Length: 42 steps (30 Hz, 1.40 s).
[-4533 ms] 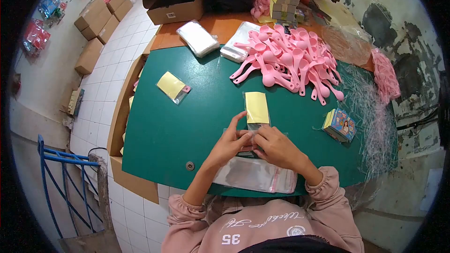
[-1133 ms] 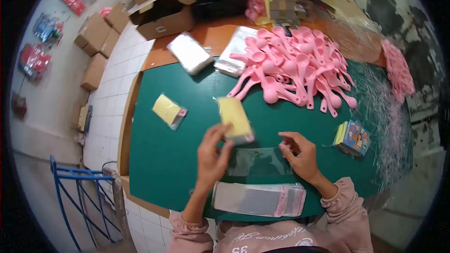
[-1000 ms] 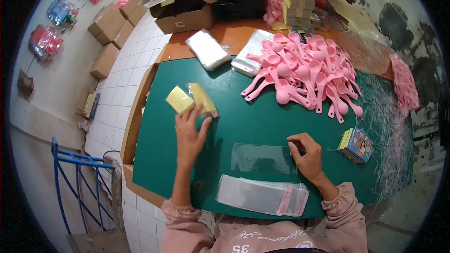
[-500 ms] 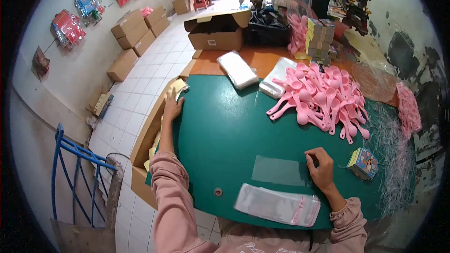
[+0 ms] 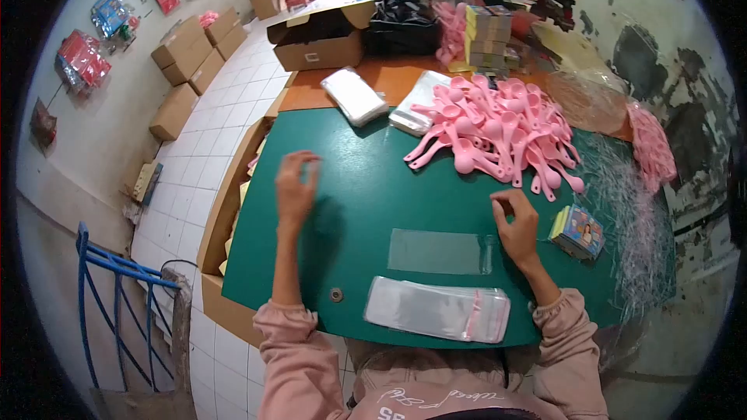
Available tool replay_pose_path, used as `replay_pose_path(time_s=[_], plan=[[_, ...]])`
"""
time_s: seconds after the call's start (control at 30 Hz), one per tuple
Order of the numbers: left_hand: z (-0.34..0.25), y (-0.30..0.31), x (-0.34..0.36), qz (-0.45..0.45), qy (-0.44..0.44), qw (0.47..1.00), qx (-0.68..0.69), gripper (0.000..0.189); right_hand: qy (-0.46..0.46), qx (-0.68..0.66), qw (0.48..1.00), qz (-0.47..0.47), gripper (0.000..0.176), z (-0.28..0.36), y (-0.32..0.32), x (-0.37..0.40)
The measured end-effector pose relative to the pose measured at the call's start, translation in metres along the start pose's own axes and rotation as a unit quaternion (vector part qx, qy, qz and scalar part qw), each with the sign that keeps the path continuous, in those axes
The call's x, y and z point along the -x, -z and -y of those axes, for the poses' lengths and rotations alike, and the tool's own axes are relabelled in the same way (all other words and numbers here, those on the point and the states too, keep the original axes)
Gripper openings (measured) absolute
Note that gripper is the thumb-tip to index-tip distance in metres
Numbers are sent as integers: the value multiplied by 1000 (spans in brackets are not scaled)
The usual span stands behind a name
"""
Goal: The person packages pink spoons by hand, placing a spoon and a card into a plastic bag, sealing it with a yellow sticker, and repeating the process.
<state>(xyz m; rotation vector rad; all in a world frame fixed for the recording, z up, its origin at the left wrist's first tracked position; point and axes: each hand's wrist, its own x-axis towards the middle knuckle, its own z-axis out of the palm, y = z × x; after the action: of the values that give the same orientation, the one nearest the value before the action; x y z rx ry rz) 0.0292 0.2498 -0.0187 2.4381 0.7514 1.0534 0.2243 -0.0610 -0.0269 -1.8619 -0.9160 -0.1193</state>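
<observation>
My left hand (image 5: 297, 190) is raised over the left part of the green table (image 5: 350, 187), slightly blurred, its fingers apart and nothing visible in it. My right hand (image 5: 517, 225) rests loosely curled, with a gap between thumb and forefinger and nothing seen between them. Just left of it lies a single clear plastic bag (image 5: 436, 252), flat on the table. Nearer my body is a stack of clear plastic bags (image 5: 424, 309) with a pinkish strip near its right end. A small stack of printed cards (image 5: 577, 232) sits to the right of my right hand.
A heap of pink measuring spoons (image 5: 498, 128) covers the back right. Behind are two packs of plastic bags, a white one (image 5: 354, 96) and a clear one (image 5: 416, 109). A long cardboard box (image 5: 212, 245) stands along the left edge. Tangled plastic strands (image 5: 630, 241) lie at right.
My left hand has come away from the cardboard box and moved right, over the table. My right hand has loosened its curl beside the single bag. The view has shifted.
</observation>
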Motion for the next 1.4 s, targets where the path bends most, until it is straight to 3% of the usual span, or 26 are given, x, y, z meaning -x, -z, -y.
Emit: replay_pose_path(time_s=[0.07,0.13,0.17,0.3,0.37,0.5,0.57,0.6,0.63,0.7,0.77,0.83,1.07,1.13,1.4], plan=[[-70,-16,9,202,-91,970,99,11,6,35,999,27,12,-16,2,-13],[-126,-44,30,325,-145,928,113,19,46,107,993,14,16,-28,0,-29],[-148,-55,40,365,-148,913,108,23,92,172,981,4,19,-32,-1,-35],[-168,-85,65,339,-199,919,-36,31,77,287,954,28,24,-49,-12,-35],[-157,-90,63,450,-128,869,158,30,93,291,952,28,26,-59,-17,-30],[-147,-87,55,462,-160,855,172,24,52,236,970,23,24,-50,-6,-28],[-143,-88,51,411,-114,872,238,16,34,195,980,20,21,-53,-4,-25],[-140,-91,51,423,-38,838,342,17,18,153,988,18,18,-55,-3,-23],[-137,-91,51,425,-37,837,343,17,15,154,988,18,18,-56,-2,-22],[-131,-92,48,450,80,750,478,22,-59,1,998,-10,13,-51,2,-24],[-128,-94,45,453,72,747,480,28,-54,-2,998,-37,10,-37,10,-25],[-127,-94,43,468,141,722,490,28,-30,-48,991,-120,10,-26,14,-26],[-127,-88,38,414,172,753,481,32,-35,-102,990,-92,14,-8,12,-15],[-127,-85,35,393,180,786,442,34,-35,-133,986,-92,14,-11,7,-12],[-119,-95,33,377,198,773,470,37,-23,-192,977,-87,16,-6,1,-7]])
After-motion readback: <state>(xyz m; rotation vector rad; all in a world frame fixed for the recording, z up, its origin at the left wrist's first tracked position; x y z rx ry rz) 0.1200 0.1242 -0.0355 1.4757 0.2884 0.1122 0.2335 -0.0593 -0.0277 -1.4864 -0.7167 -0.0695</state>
